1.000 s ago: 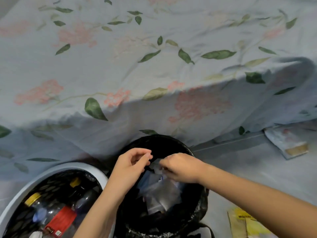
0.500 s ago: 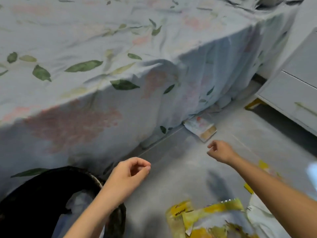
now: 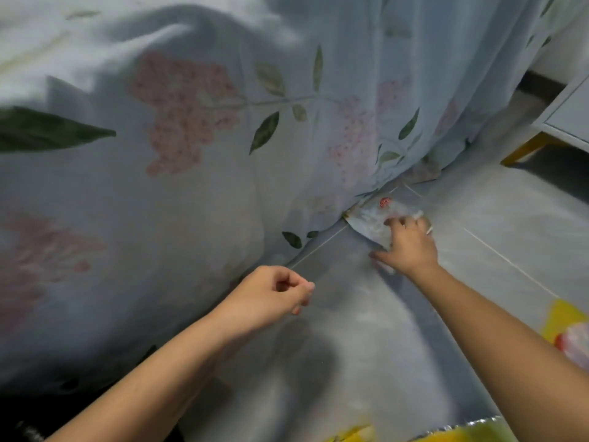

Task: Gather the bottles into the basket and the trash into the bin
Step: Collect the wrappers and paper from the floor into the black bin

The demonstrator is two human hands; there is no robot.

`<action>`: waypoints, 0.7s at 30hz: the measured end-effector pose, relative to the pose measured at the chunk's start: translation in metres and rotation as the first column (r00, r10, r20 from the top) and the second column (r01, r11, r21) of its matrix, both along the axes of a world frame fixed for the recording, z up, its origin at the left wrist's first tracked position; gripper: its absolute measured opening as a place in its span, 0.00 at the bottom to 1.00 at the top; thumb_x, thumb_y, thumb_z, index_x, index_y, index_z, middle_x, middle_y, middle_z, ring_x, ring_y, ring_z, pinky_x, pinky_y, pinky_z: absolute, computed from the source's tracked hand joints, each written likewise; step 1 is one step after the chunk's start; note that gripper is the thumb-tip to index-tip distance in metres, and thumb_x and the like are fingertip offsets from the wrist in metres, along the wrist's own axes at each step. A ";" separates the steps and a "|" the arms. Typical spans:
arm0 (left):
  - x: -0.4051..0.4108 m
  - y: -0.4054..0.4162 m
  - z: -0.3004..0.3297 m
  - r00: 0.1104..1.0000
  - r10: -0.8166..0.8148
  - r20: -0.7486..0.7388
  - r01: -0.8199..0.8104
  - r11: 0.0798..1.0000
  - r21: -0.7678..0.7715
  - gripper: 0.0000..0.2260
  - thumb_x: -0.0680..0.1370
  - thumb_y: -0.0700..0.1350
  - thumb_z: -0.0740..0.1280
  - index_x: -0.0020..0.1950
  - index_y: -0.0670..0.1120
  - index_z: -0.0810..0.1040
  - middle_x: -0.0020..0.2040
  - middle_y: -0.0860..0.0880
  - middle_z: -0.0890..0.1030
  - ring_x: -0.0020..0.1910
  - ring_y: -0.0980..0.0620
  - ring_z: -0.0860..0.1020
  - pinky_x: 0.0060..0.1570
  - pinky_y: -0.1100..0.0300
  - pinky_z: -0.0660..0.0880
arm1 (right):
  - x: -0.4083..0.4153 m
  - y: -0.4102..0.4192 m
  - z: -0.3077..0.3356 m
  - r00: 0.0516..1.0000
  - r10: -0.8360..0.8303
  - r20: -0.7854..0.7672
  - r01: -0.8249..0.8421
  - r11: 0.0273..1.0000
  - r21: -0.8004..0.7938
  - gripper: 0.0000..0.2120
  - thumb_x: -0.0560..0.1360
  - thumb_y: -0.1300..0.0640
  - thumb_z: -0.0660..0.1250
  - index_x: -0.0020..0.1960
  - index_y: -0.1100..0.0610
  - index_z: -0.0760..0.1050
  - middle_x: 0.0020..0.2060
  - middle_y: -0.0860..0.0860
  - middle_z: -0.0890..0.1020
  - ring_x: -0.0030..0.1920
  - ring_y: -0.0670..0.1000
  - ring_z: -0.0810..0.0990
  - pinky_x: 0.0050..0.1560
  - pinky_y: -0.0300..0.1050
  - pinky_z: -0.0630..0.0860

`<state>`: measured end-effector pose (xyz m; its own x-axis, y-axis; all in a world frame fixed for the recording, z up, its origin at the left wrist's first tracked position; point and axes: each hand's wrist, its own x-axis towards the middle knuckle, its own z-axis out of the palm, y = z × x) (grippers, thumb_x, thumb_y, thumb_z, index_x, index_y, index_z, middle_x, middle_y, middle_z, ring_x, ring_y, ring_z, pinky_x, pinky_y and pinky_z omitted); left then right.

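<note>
The right hand (image 3: 406,247) is nearer: it lies on a flat silvery wrapper (image 3: 373,220) on the floor (image 3: 366,330), right at the hanging edge of the flowered sheet (image 3: 191,122). Its fingers are spread on top, not yet pinching. The wrapper runs along that edge. The left hand (image 3: 271,296) hangs loosely curled, holding nothing. I count three wrappers: this one and two yellow packets (image 3: 471,433) at the picture's bottom and right edges.
</note>
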<state>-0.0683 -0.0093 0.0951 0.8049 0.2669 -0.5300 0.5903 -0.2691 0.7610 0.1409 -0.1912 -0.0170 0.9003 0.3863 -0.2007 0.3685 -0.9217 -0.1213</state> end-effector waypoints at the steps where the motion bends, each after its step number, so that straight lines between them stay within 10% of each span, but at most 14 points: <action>1: 0.004 0.001 -0.007 1.000 0.006 -0.012 -0.006 1.000 -0.008 0.09 0.76 0.49 0.68 0.39 0.48 0.80 0.36 0.48 0.81 0.32 0.57 0.75 0.39 0.60 0.71 | 0.005 0.004 -0.012 1.000 0.006 0.015 -0.006 1.000 -0.030 0.37 0.65 0.37 0.71 0.68 0.53 0.66 0.65 0.56 0.70 0.66 0.59 0.67 0.61 0.53 0.70; 13: 0.025 -0.007 -0.023 0.996 0.040 -0.076 -0.046 0.996 -0.077 0.09 0.78 0.47 0.65 0.39 0.47 0.77 0.34 0.52 0.79 0.29 0.60 0.74 0.32 0.68 0.70 | 0.014 0.005 -0.040 0.969 0.100 0.227 -0.090 0.994 -0.054 0.13 0.76 0.59 0.63 0.59 0.62 0.72 0.49 0.62 0.80 0.46 0.65 0.80 0.41 0.51 0.74; 17: 0.026 -0.010 -0.012 0.995 0.088 -0.057 -0.092 0.993 -0.080 0.05 0.77 0.49 0.66 0.46 0.49 0.78 0.40 0.49 0.79 0.38 0.53 0.76 0.35 0.64 0.71 | -0.020 0.006 -0.020 0.998 -0.014 0.063 -0.006 0.953 0.303 0.11 0.76 0.57 0.61 0.56 0.59 0.73 0.42 0.64 0.80 0.42 0.66 0.79 0.37 0.49 0.69; 21: 0.020 -0.008 -0.005 0.989 0.145 -0.040 -0.143 0.989 0.036 0.14 0.73 0.55 0.69 0.54 0.50 0.77 0.47 0.53 0.80 0.46 0.55 0.79 0.48 0.60 0.77 | -0.079 0.001 0.016 0.924 -0.131 -0.360 0.356 0.640 0.681 0.05 0.76 0.57 0.66 0.42 0.56 0.74 0.30 0.53 0.77 0.33 0.56 0.76 0.33 0.46 0.70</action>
